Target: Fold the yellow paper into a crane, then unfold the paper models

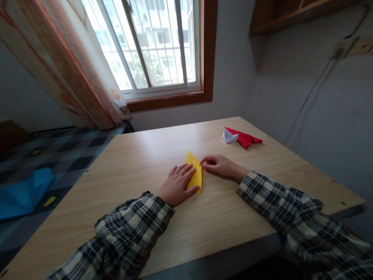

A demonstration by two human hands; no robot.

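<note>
A folded piece of yellow paper (198, 175) lies on the wooden table, its pointed end toward the window. My left hand (179, 184) rests flat over its left part, fingers spread and partly covering it. At the paper's right edge, my right hand (217, 165) has its thumb and forefinger closed together on the border. The exact grip of those fingertips is too small to make out fully. Both forearms wear checked sleeves.
On the table (140, 163), a white paper boat (230, 136) touches a red paper plane (247, 139) at the back right. A large blue folded paper (27, 190) lies on the checked cloth to the left. A window (160, 42) stands beyond the table.
</note>
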